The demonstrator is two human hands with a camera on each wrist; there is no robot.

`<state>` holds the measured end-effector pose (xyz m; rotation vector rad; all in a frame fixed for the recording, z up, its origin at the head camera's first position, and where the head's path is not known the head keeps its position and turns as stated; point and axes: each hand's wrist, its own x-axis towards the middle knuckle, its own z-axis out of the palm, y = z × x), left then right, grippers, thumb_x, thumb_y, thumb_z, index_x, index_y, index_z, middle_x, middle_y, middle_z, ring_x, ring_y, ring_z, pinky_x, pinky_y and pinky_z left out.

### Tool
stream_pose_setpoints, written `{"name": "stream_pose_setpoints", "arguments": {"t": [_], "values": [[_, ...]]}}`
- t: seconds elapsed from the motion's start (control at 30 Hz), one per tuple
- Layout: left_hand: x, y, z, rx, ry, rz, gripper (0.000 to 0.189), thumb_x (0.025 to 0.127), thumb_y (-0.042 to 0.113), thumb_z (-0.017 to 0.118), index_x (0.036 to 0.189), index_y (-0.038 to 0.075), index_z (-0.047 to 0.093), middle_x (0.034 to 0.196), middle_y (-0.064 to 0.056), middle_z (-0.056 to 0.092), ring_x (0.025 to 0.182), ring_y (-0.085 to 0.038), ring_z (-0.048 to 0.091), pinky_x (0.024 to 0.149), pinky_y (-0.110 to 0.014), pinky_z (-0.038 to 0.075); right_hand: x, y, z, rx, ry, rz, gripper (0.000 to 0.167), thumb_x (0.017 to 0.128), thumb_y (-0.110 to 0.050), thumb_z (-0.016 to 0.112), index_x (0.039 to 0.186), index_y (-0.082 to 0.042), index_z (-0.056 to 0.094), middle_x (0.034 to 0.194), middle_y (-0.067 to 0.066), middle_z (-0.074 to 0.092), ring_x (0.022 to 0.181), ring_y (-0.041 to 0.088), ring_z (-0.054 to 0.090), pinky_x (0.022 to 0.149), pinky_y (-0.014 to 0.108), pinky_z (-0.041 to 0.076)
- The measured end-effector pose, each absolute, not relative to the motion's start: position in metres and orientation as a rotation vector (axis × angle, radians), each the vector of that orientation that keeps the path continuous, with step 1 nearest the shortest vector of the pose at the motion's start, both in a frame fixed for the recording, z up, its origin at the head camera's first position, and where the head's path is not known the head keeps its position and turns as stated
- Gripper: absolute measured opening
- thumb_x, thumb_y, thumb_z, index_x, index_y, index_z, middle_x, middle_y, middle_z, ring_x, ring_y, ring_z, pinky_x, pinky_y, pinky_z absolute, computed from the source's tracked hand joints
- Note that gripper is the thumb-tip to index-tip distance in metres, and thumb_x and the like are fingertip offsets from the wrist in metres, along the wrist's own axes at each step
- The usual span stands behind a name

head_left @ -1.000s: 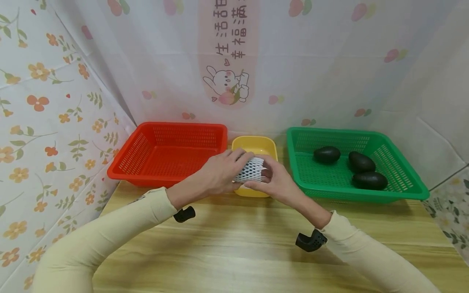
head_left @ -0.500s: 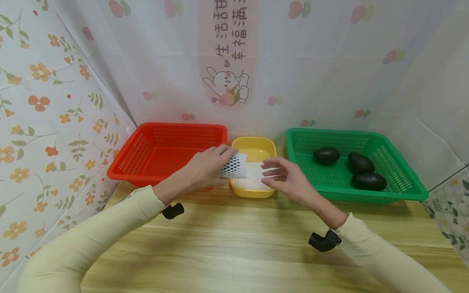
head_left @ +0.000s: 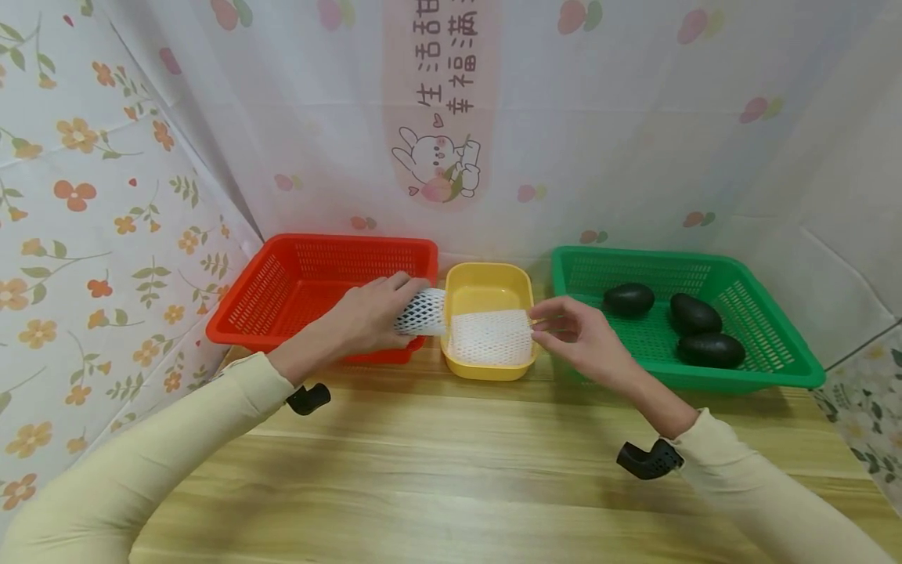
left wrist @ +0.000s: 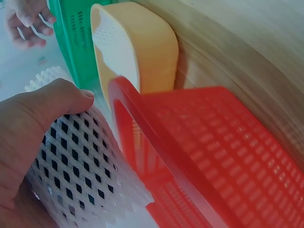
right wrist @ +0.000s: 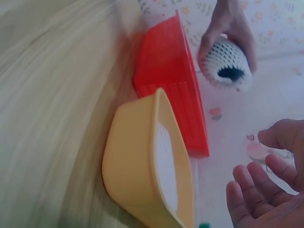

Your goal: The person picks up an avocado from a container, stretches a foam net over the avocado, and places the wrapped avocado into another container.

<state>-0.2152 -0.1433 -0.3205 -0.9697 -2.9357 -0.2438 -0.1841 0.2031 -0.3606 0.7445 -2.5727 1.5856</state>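
Note:
My left hand [head_left: 366,315] grips an avocado in a white foam net sleeve [head_left: 421,313] over the red basket's right front edge. In the left wrist view the thumb presses on the foam net sleeve [left wrist: 80,161], and dark skin shows through its mesh. The right wrist view shows the avocado's dark end [right wrist: 231,73] inside the sleeve's open end. My right hand [head_left: 592,338], fingers loosely bent and holding nothing, hovers by the right rim of the yellow container [head_left: 488,373]. More flat white foam net sleeves [head_left: 491,338] lie in that container.
The red basket [head_left: 247,340] stands at the left, its visible floor bare. At the right, the green basket [head_left: 680,377] contains a dark avocado [head_left: 629,299] and two others close together. A patterned cloth [head_left: 599,157] hangs behind them.
My left hand has carried the sleeved avocado left, from above the yellow container to the red basket's edge. My right hand has let go of the sleeve and drawn away to the right.

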Motion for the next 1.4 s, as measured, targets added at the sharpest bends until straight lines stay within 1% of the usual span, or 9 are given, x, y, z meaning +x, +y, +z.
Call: {"name": "stream_pose_setpoints", "arguments": {"t": [0.23, 0.33, 0.53, 0.77, 0.87, 0.97, 1.17, 1.4], "values": [[-0.22, -0.158, -0.32, -0.927, -2.99, -0.217, 0.087, 0.077, 0.029, 0.091, 0.148, 0.015, 0.044, 0.129, -0.009, 0.054, 0.11, -0.027, 0.055, 0.084, -0.048, 0.057, -0.184, 0.221, -0.356, 0.735, -2.588, 1.523, 0.026, 0.097, -0.008, 0.07, 0.122, -0.004, 0.062, 0.12, 0.009, 0.064, 0.11, 0.026, 0.064, 0.086, 0.026, 0.054], [-0.222, -0.164, -0.321, -0.91, -3.007, -0.22, 0.086, 0.077, 0.029, 0.091, 0.148, 0.015, 0.044, 0.13, -0.009, 0.054, 0.111, -0.027, 0.054, 0.086, -0.048, 0.056, -0.184, 0.227, -0.355, 0.736, -2.584, 1.517, 0.026, 0.097, -0.008, 0.07, 0.123, -0.005, 0.062, 0.121, 0.009, 0.064, 0.108, 0.024, 0.065, 0.086, 0.026, 0.054], [-0.226, -0.175, -0.321, -0.871, -3.042, -0.204, 0.086, 0.078, 0.028, 0.089, 0.149, 0.016, 0.043, 0.129, -0.009, 0.054, 0.109, -0.027, 0.054, 0.085, -0.049, 0.056, -0.185, 0.235, -0.355, 0.737, -2.587, 1.493, 0.027, 0.098, -0.007, 0.069, 0.124, -0.004, 0.062, 0.122, 0.009, 0.064, 0.106, 0.02, 0.065, 0.084, 0.027, 0.055], [-0.232, -0.185, -0.321, -0.835, -3.092, -0.214, 0.085, 0.078, 0.027, 0.089, 0.149, 0.017, 0.044, 0.13, -0.009, 0.054, 0.11, -0.028, 0.054, 0.087, -0.05, 0.055, -0.185, 0.243, -0.352, 0.721, -2.61, 1.462, 0.03, 0.098, -0.008, 0.068, 0.126, 0.0, 0.061, 0.125, 0.016, 0.062, 0.11, 0.032, 0.064, 0.083, 0.023, 0.054], [-0.233, -0.188, -0.322, -0.832, -3.1, -0.208, 0.084, 0.078, 0.026, 0.089, 0.148, 0.017, 0.044, 0.129, -0.01, 0.054, 0.109, -0.029, 0.055, 0.086, -0.05, 0.056, -0.186, 0.247, -0.351, 0.72, -2.618, 1.441, 0.03, 0.099, -0.007, 0.068, 0.126, 0.001, 0.06, 0.125, 0.018, 0.062, 0.109, 0.033, 0.064, 0.083, 0.023, 0.054], [-0.236, -0.191, -0.324, -0.832, -3.108, -0.204, 0.084, 0.078, 0.025, 0.089, 0.148, 0.016, 0.044, 0.128, -0.01, 0.055, 0.108, -0.029, 0.055, 0.086, -0.05, 0.056, -0.186, 0.254, -0.349, 0.721, -2.623, 1.406, 0.031, 0.098, -0.006, 0.068, 0.127, 0.001, 0.06, 0.125, 0.018, 0.061, 0.108, 0.027, 0.065, 0.082, 0.022, 0.054], [-0.241, -0.195, -0.326, -0.825, -3.147, -0.17, 0.08, 0.078, 0.024, 0.089, 0.145, 0.015, 0.047, 0.123, -0.01, 0.056, 0.104, -0.029, 0.056, 0.085, -0.048, 0.056, -0.187, 0.273, -0.347, 0.723, -2.632, 1.358, 0.034, 0.098, -0.003, 0.067, 0.131, 0.001, 0.058, 0.124, 0.014, 0.061, 0.106, 0.011, 0.064, 0.082, 0.019, 0.052], [-0.247, -0.194, -0.328, -0.856, -3.193, -0.135, 0.077, 0.077, 0.021, 0.09, 0.142, 0.016, 0.051, 0.124, -0.011, 0.057, 0.106, -0.03, 0.057, 0.088, -0.053, 0.054, -0.188, 0.297, -0.342, 0.686, -2.698, 1.252, 0.033, 0.099, -0.005, 0.066, 0.131, -0.001, 0.057, 0.124, 0.014, 0.061, 0.106, 0.005, 0.061, 0.081, 0.018, 0.051]]}}
